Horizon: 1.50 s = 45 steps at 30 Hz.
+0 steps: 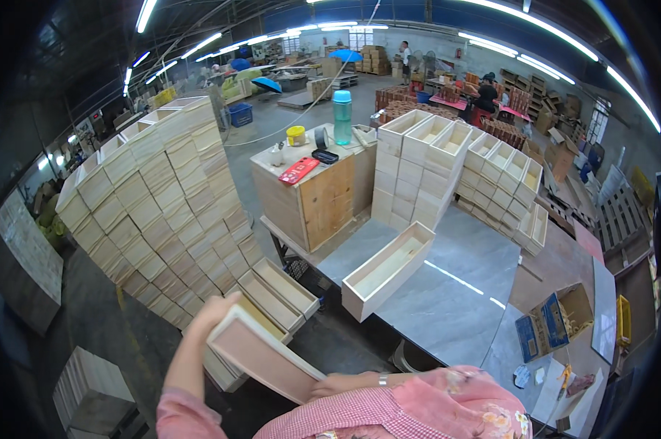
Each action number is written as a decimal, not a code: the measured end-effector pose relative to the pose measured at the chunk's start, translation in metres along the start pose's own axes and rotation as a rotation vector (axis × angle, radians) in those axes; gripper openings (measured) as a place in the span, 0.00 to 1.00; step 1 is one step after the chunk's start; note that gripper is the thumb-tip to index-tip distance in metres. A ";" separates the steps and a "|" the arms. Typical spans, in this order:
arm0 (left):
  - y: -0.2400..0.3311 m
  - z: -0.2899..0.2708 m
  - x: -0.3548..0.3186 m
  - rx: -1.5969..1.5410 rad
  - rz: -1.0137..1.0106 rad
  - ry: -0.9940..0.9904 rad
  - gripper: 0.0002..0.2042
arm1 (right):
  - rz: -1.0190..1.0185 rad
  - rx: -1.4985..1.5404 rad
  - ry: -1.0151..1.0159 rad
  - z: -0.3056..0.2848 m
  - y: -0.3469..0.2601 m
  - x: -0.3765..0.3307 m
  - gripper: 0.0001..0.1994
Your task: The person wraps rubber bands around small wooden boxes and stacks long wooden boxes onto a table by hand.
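Note:
A long pale wooden box [266, 354] is tilted in front of me, its flat pinkish-brown panel with a raised rim facing up. My left hand [215, 313] grips its far left end, fingers wrapped over the edge. At the near right end, my right hand [332, 386] holds the box low down; its fingers are partly hidden. Just beyond it, two open wooden boxes [292, 284] lie at the foot of the left stack. Another open box [389, 269] rests alone on the grey tabletop [458, 304], over its left edge.
A tall stack of wooden boxes [155, 197] rises at my left. More box stacks [418, 164] stand on the table's far side. A wooden cabinet [323, 208] carries a teal bottle [342, 121] and a red packet [300, 170]. A cardboard carton [553, 322] lies at right.

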<state>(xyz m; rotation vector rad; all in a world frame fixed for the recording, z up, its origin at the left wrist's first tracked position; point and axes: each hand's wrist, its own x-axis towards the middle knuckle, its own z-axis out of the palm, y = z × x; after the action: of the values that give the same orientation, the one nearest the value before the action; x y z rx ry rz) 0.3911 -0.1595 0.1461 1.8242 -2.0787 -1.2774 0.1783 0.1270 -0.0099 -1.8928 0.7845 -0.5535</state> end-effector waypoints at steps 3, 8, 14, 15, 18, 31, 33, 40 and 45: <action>-0.065 -0.048 -0.027 -0.172 0.143 0.155 0.31 | 0.649 -0.229 0.040 0.004 0.025 -0.125 0.18; -0.077 -0.058 -0.135 -0.267 0.278 0.303 0.26 | 1.373 -0.210 0.003 0.057 0.038 -0.251 0.20; 0.005 -0.001 -0.179 0.307 0.622 0.222 0.22 | 0.532 -0.168 0.678 -0.033 -0.008 -0.103 0.11; 0.017 0.008 -0.179 0.305 0.632 0.210 0.22 | 0.258 -0.156 0.675 -0.050 -0.032 -0.070 0.11; 0.036 0.025 -0.183 0.277 0.783 0.049 0.21 | -0.161 -0.021 0.668 -0.076 -0.102 0.017 0.17; -0.027 0.051 -0.204 0.083 0.665 0.156 0.43 | -0.245 -0.229 0.670 -0.040 -0.104 0.058 0.13; -0.033 0.052 -0.204 0.133 0.532 0.102 0.50 | -0.271 -0.316 0.734 -0.032 -0.098 0.065 0.12; -0.030 0.072 -0.164 0.208 0.203 0.029 0.53 | -0.159 -0.602 0.798 -0.034 -0.051 0.083 0.11; -0.009 0.064 -0.159 0.160 0.195 -0.230 0.54 | 0.081 -0.501 0.990 -0.047 -0.064 0.084 0.14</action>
<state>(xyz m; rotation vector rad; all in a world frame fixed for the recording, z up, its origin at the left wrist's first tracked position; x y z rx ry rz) 0.4065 0.0098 0.1687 1.5435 -2.4748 -1.3604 0.2230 0.0575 0.0713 -1.9601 1.7503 -1.3817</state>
